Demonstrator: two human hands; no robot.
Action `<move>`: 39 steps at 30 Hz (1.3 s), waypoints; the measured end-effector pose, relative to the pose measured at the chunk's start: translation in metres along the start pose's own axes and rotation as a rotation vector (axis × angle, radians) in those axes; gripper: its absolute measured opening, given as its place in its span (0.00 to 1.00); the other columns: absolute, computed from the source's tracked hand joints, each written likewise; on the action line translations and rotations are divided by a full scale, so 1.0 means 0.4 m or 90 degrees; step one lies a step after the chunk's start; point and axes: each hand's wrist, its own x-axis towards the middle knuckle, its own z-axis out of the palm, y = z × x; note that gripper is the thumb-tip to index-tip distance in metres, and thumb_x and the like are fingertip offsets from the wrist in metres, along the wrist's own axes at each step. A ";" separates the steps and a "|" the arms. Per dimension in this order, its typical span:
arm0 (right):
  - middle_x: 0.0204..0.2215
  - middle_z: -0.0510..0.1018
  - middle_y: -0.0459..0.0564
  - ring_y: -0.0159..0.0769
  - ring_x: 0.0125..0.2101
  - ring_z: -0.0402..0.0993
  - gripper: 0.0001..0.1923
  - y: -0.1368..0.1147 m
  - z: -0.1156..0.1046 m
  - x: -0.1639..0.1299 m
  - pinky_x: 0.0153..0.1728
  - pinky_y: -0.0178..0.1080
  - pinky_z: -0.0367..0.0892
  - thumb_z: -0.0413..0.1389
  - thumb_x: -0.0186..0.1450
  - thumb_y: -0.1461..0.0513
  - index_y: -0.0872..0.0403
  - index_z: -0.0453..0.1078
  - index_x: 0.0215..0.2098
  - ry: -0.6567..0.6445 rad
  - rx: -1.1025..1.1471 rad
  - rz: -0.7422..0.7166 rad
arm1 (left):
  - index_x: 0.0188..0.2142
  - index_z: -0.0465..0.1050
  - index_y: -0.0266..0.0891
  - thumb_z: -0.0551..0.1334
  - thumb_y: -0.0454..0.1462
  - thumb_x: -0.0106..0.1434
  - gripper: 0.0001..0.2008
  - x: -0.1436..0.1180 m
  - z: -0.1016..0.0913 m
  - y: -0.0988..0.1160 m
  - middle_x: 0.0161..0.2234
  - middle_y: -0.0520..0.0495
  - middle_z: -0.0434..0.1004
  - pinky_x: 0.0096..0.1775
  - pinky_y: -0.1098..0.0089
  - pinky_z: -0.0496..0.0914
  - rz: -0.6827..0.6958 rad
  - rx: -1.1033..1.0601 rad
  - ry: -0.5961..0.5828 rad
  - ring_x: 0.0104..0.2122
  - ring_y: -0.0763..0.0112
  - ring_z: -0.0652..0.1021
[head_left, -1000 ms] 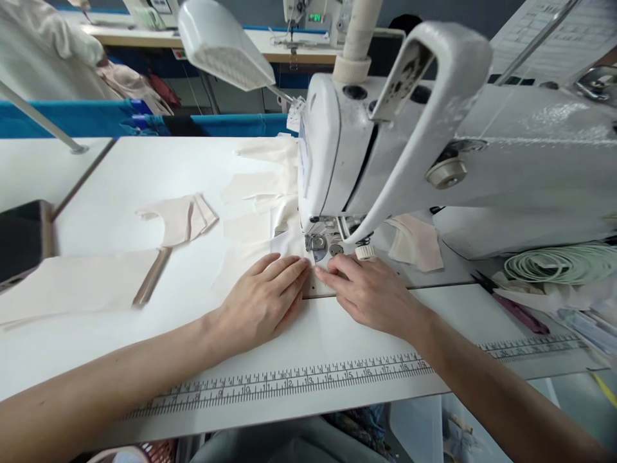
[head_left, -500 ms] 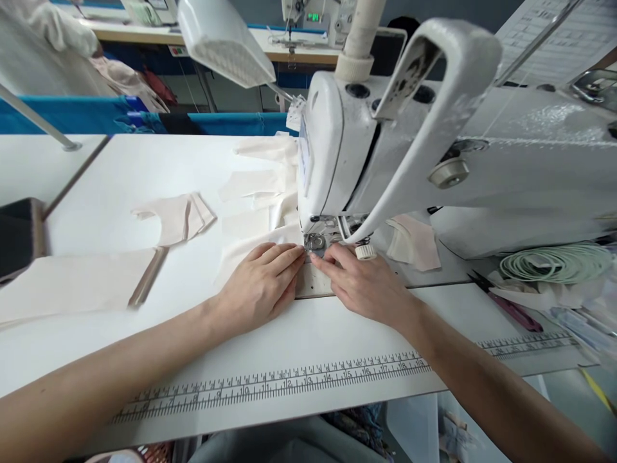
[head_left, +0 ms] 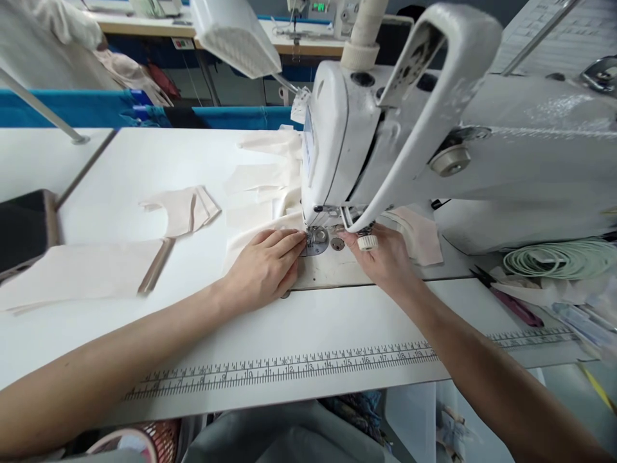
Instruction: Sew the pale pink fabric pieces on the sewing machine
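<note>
My left hand (head_left: 267, 265) rests beside the needle plate (head_left: 315, 241) of a white sewing machine (head_left: 332, 135). Its fingers are pressed together on the edge of cream fabric (head_left: 250, 233), which runs back along the machine's left side. My right hand (head_left: 385, 257) is to the right of the plate, behind the wire guard and a white knob (head_left: 367, 242). Its thumb and fingers are drawn together toward the presser foot area; what they hold, if anything, is hidden. Cream and pale pink cut pieces (head_left: 421, 238) lie just beyond that hand.
More cut pieces (head_left: 183, 209) and a long panel (head_left: 87, 273) lie at left near a dark phone-like object (head_left: 29, 225). Dark-red-handled snips (head_left: 511, 302) and coiled pale green cord (head_left: 559, 259) are at right. A printed ruler (head_left: 289, 370) runs along the front edge.
My right hand has drawn back to the right from the presser foot, uncovering the needle plate. My left hand stays beside the plate. The whole view has shifted slightly.
</note>
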 end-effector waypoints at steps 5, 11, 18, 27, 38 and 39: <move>0.19 0.74 0.46 0.32 0.22 0.69 0.16 0.002 0.005 -0.007 0.28 0.36 0.57 0.50 0.71 0.60 0.55 0.70 0.27 0.024 -0.033 -0.020 | 0.55 0.69 0.26 0.51 0.34 0.69 0.19 0.002 0.001 0.008 0.56 0.36 0.72 0.51 0.55 0.71 -0.009 0.009 -0.008 0.54 0.54 0.73; 0.21 0.76 0.45 0.32 0.24 0.71 0.14 0.003 -0.021 -0.014 0.33 0.37 0.60 0.49 0.71 0.60 0.55 0.72 0.29 -0.036 -0.009 -0.036 | 0.56 0.67 0.29 0.50 0.35 0.70 0.20 -0.003 -0.003 -0.005 0.57 0.38 0.70 0.56 0.56 0.66 -0.018 -0.026 -0.015 0.56 0.57 0.71; 0.22 0.77 0.44 0.32 0.24 0.73 0.10 -0.002 -0.033 -0.023 0.36 0.38 0.62 0.50 0.70 0.63 0.56 0.73 0.38 -0.043 0.003 -0.134 | 0.51 0.71 0.33 0.49 0.36 0.69 0.17 0.053 -0.019 -0.058 0.49 0.38 0.73 0.46 0.59 0.69 -0.179 -0.027 -0.078 0.46 0.57 0.72; 0.26 0.80 0.45 0.33 0.26 0.76 0.11 -0.005 -0.048 -0.037 0.34 0.39 0.64 0.48 0.71 0.63 0.56 0.73 0.41 -0.044 0.026 -0.184 | 0.49 0.73 0.35 0.53 0.37 0.68 0.15 0.000 -0.110 -0.210 0.51 0.41 0.74 0.49 0.66 0.69 -0.306 -0.005 -0.044 0.49 0.64 0.74; 0.31 0.82 0.47 0.33 0.29 0.77 0.12 -0.014 -0.049 -0.036 0.35 0.39 0.67 0.47 0.72 0.63 0.57 0.72 0.42 -0.041 0.034 -0.191 | 0.29 0.76 0.38 0.59 0.38 0.57 0.07 -0.209 -0.191 -0.307 0.31 0.46 0.77 0.34 0.70 0.67 -0.486 -0.076 -0.092 0.29 0.71 0.75; 0.31 0.82 0.47 0.33 0.29 0.77 0.12 -0.011 -0.049 -0.037 0.35 0.39 0.68 0.47 0.72 0.63 0.57 0.72 0.42 -0.040 0.032 -0.189 | 0.29 0.76 0.38 0.59 0.38 0.57 0.07 -0.207 -0.194 -0.309 0.31 0.46 0.77 0.34 0.70 0.67 -0.499 -0.091 -0.088 0.29 0.71 0.74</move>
